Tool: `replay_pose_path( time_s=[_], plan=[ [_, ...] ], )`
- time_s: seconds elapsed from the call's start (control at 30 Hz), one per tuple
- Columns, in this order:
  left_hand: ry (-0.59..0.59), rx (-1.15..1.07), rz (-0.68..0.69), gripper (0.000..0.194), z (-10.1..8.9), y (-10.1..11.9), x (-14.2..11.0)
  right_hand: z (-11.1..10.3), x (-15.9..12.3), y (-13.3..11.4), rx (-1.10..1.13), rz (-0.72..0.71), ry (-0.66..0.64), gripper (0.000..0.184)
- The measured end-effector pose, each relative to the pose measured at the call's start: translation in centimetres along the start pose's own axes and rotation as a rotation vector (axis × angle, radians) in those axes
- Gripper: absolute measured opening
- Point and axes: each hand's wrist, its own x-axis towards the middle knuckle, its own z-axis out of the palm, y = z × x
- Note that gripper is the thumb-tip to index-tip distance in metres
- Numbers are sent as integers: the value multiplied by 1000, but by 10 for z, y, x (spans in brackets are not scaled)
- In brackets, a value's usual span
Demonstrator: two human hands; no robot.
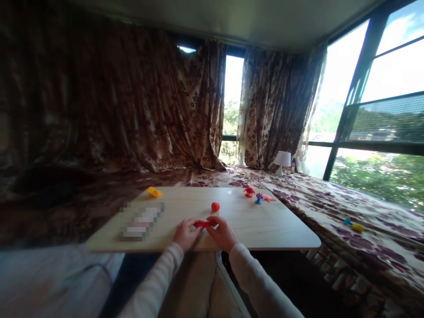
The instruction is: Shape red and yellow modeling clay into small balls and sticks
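Between my two hands, just above the near part of the table, is a small red piece (pixel 202 224) that looks soft, perhaps modelling clay; its exact kind is unclear. My left hand (pixel 186 234) pinches its left end with thumb and fingers. At its right end my right hand (pixel 223 233) grips it, fingers bent over the top. Just beyond my hands a round red ball (pixel 215 206) rests on the table, apart from both.
The pale wooden table (pixel 265 229) carries a yellow piece (pixel 154 191) at far left, a pixelated object (pixel 142 223), and a red figure (pixel 249 191), a blue figure (pixel 259 198) and a flat pinkish-red piece (pixel 269 198) at far right. A white lamp (pixel 283 160) stands beyond.
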Motion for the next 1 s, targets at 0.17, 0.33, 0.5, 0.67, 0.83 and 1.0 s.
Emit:
replay_pose_path(
  time_s=[0.17,0.33,0.5,0.67,0.83,1.0],
  plan=[
    [-20,42,14,18,-1,2,-1,0,1,0,-17,-15,-22,13],
    [-37,81,31,16,-1,2,-1,0,1,-1,-21,-22,-37,12],
    [-20,104,28,18,1,2,-2,-1,0,-1,-15,-18,-37,12],
    [-31,137,26,13,2,4,-3,-1,0,-1,-37,-33,-46,12],
    [-42,147,27,16,0,8,-4,-1,1,2,-21,-30,-55,12],
    [-46,143,23,15,2,5,-3,0,1,1,-29,-25,-53,10]
  ],
)
